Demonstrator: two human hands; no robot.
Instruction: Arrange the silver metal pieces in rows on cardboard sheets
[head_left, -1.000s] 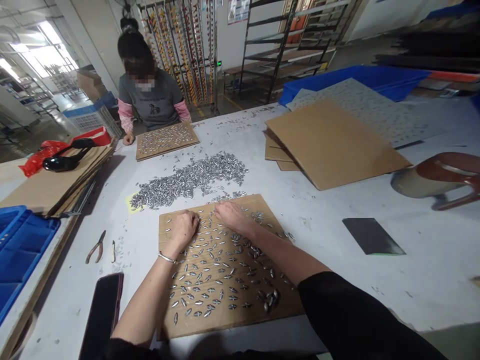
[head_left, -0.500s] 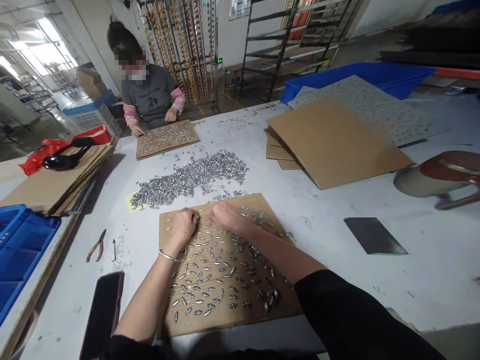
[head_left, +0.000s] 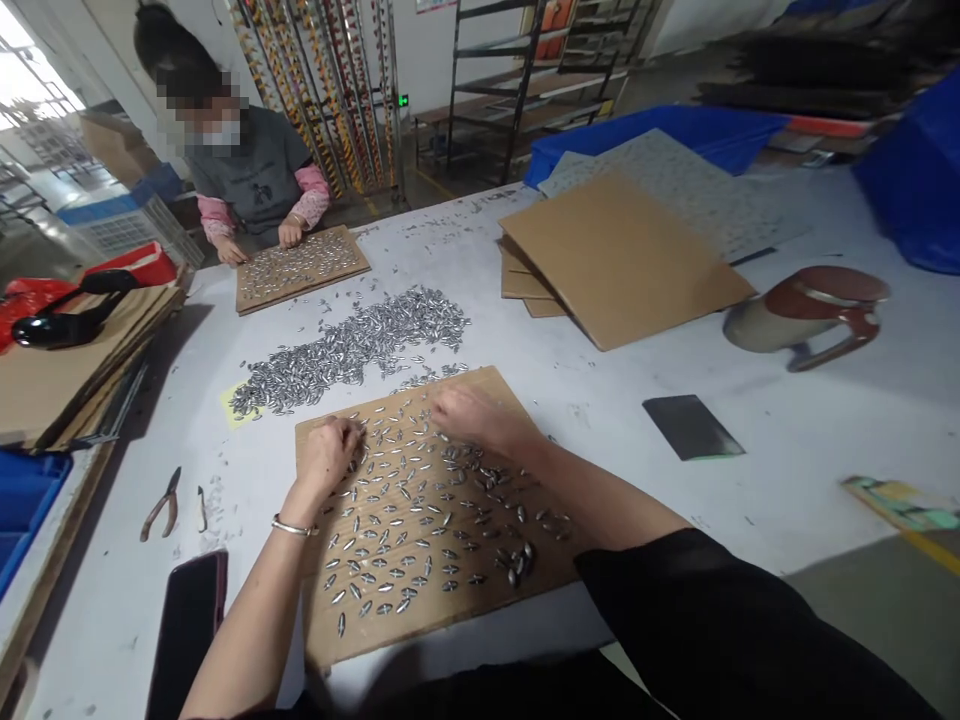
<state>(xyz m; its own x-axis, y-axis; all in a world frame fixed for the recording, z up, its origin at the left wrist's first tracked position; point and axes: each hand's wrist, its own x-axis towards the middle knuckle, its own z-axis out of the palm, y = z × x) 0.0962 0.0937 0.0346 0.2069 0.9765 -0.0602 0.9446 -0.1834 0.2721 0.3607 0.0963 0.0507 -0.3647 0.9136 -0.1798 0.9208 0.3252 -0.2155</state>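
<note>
A brown cardboard sheet (head_left: 390, 625) lies in front of me, covered with many small silvery oval pieces (head_left: 385, 608), partly in loose rows. Over its upper left part is my left hand (head_left: 330, 455), with a bracelet on the wrist and the fingers curled closed; what they pinch is too small to name. My right hand (head_left: 466, 412) is closed over the sheet's upper right part, its fingertips hidden. A denser cluster of pieces (head_left: 516, 565) sits at the lower right of the sheet. Beyond the sheet's far edge lies a long heap of the same pieces (head_left: 360, 340).
Across the table a person (head_left: 259, 175) handles another cardboard sheet (head_left: 300, 290). Pliers (head_left: 163, 505) and a phone (head_left: 186, 635) lie at left. To the right are stacked cardboard (head_left: 622, 260), a dark square plate (head_left: 691, 427) and a brown-lidded jug (head_left: 795, 310).
The view has shifted, so most things appear further left. My right hand has moved right over the sheet, away from my left hand. The gap between my hands is wider.
</note>
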